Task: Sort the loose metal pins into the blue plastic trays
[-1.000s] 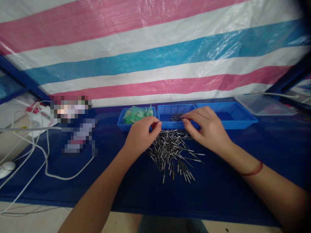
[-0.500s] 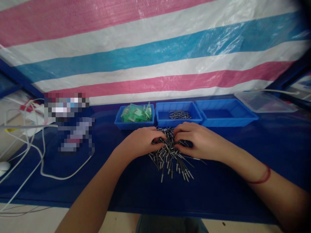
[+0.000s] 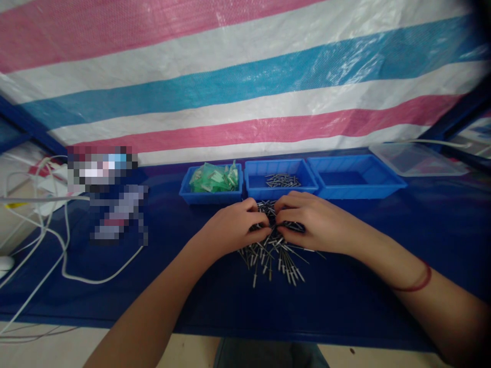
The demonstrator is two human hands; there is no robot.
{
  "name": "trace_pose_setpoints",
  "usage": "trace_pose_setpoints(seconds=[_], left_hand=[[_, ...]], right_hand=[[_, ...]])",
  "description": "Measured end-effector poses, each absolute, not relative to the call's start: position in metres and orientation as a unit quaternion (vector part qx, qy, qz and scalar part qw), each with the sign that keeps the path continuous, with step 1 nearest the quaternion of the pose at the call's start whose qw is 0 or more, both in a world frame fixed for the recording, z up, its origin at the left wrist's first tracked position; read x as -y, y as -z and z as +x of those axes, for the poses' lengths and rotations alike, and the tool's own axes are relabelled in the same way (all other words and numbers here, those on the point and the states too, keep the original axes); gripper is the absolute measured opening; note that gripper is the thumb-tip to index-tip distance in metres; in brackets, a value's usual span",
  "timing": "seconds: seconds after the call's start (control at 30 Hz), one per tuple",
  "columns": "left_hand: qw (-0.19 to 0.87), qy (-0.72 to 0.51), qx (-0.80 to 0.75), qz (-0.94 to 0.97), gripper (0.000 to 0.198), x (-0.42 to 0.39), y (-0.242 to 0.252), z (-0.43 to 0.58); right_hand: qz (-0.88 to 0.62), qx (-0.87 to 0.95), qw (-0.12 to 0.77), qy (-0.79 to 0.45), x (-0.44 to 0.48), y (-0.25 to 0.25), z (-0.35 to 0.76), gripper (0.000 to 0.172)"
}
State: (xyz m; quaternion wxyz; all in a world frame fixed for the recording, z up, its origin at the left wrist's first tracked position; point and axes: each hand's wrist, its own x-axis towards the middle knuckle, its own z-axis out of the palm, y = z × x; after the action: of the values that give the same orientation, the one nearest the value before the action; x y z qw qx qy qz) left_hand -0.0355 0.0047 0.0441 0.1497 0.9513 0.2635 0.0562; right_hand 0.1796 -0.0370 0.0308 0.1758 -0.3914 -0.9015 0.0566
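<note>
A loose pile of small metal rivets [image 3: 274, 255] lies on the dark blue table [image 3: 345, 286]. My left hand [image 3: 233, 230] and my right hand [image 3: 312, 222] rest on the far part of the pile, fingers curled and closed round a bunch of rivets, fingertips almost meeting. Behind them stands a row of blue trays: the left tray [image 3: 210, 197] holds green packets [image 3: 215, 179], the middle tray [image 3: 282, 191] holds a few rivets, the right tray [image 3: 356, 186] shows nothing inside. A red band circles my right wrist.
A clear plastic lid [image 3: 416, 159] lies at the back right. White cables [image 3: 69, 255] loop over the table's left side beside blurred-out items. A striped pink, white and blue tarp [image 3: 245, 76] hangs behind the table. The table's near edge runs along the bottom.
Both hands came back from the middle tray onto the rivet pile. They have since drawn closer together, gathering rivets between the fingers.
</note>
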Motion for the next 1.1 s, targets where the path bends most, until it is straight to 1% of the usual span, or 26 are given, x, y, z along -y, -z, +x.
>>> trace_pose_setpoints(seconds=[0.2, 0.33, 0.53, 0.6, 0.67, 0.8, 0.9, 1.0, 1.1], left_hand=[[0.106, -0.081, -0.266, 0.955, 0.018, -0.002, -0.039, -0.030], [0.085, -0.099, -0.254, 0.958, 0.019, 0.001, -0.034, -0.024], [0.100, -0.129, -0.290, 0.943, 0.020, 0.000, -0.033, -0.024], [0.112, -0.145, -0.308, 0.934, 0.021, -0.001, -0.035, -0.025], [0.138, -0.163, -0.310, 0.926, 0.021, -0.003, -0.036, -0.026], [0.225, -0.195, -0.292, 0.909, 0.020, -0.004, -0.036, -0.025], [0.274, -0.214, -0.295, 0.890, 0.025, -0.003, -0.035, -0.023], [0.291, -0.226, -0.312, 0.876, 0.028, -0.004, -0.034, -0.022], [0.299, -0.235, -0.320, 0.868, 0.026, -0.005, -0.033, -0.021]], right_hand=[[-0.399, 0.900, 0.172, -0.038, 0.036, -0.028, 0.179, 0.012], [-0.406, 0.898, 0.170, -0.026, 0.036, -0.024, 0.176, 0.013], [-0.410, 0.896, 0.170, -0.014, 0.035, -0.018, 0.173, 0.014], [-0.409, 0.888, 0.204, -0.041, 0.035, -0.019, 0.172, 0.013], [-0.413, 0.869, 0.258, -0.083, 0.036, -0.022, 0.171, 0.012], [-0.432, 0.814, 0.356, -0.157, 0.037, -0.026, 0.167, 0.008], [-0.446, 0.778, 0.396, -0.199, 0.037, -0.024, 0.164, 0.009], [-0.456, 0.743, 0.428, -0.240, 0.038, -0.019, 0.161, 0.009], [-0.465, 0.709, 0.448, -0.284, 0.038, -0.015, 0.158, 0.010]])
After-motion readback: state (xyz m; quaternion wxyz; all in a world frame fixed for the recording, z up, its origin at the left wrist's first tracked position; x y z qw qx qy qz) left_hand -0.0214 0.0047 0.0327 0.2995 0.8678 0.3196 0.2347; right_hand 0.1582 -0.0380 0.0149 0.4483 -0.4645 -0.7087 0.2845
